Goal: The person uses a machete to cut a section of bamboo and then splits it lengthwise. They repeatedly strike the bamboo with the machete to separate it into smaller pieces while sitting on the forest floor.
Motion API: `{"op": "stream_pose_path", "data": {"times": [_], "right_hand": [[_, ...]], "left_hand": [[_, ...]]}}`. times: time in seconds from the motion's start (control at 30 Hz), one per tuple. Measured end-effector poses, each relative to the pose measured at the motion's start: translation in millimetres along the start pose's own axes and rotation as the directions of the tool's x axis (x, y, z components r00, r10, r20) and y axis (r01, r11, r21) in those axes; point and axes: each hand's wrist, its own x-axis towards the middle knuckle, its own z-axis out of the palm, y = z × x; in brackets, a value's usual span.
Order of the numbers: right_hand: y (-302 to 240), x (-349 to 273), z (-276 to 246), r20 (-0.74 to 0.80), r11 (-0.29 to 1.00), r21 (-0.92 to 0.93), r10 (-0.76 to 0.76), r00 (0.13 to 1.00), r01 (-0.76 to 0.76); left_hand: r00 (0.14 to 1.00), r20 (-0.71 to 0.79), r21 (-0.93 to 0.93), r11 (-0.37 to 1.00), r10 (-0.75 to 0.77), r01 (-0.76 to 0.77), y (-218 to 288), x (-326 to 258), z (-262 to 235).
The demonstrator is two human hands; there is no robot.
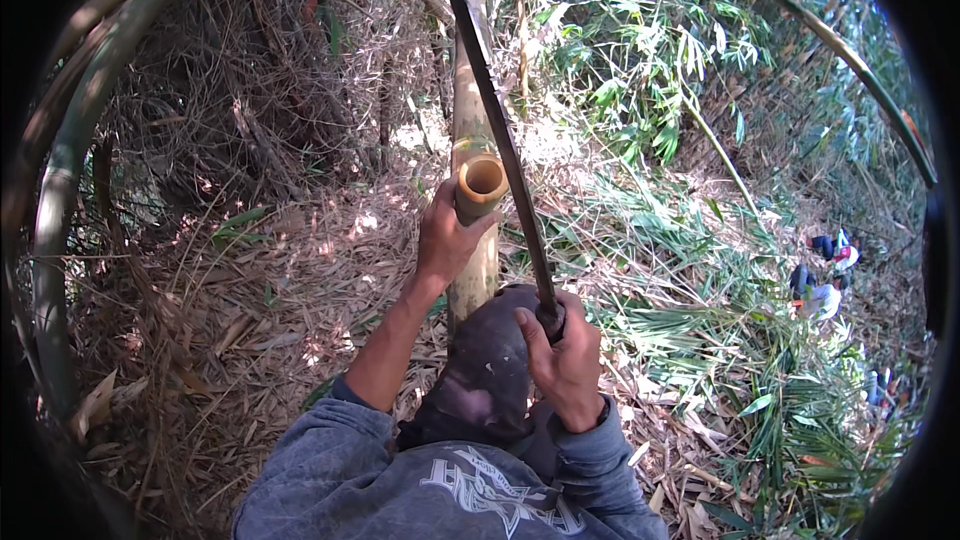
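My left hand (448,238) is wrapped round a short hollow bamboo section (466,208), its cut opening turned up toward me. In my right hand (567,360) is the handle of a machete (512,165), closed in my fingers. The long dark blade points up and away, leaning left, and passes just right of the bamboo section without visibly touching it. Beneath both lies a thick bamboo pole (470,100), running away from me. My dark-clad knee (485,365) covers its near end.
Dry leaves (290,310) cover the ground at left, and cut green foliage (660,320) lies at right. Tangled dry branches (260,90) stand far left. A bent bamboo stem (820,30) arches over the right side. Several bottles or bags, too small to tell, lie far right.
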Motion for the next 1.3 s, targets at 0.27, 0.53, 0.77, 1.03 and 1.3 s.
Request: {"op": "stream_pose_path", "data": {"times": [0.27,0.53,0.77,1.03,1.3], "right_hand": [[4,-2,6,0.045,0.998,-0.061,0.013,0.999,-0.010],[6,-10,10,0.040,0.997,-0.073,0.027,0.999,-0.024],[6,-9,9,0.054,0.997,-0.074,0.017,0.998,-0.013],[6,-9,11,0.055,0.996,-0.085,0.026,0.998,-0.021],[10,-9,11,0.066,0.995,-0.092,0.040,0.997,-0.034]], "left_hand": [[0.997,-0.072,0.027,0.999,-0.029,0.031,3,-11,5],[0.998,-0.057,0.045,0.998,-0.037,0.040,5,-13,1],[0.997,-0.037,-0.002,0.997,-0.071,0.071,3,-15,3],[0.995,-0.013,-0.073,0.993,-0.095,0.094,-4,-15,3],[0.990,0.020,-0.114,0.983,-0.140,0.141,-10,-16,3]]}}
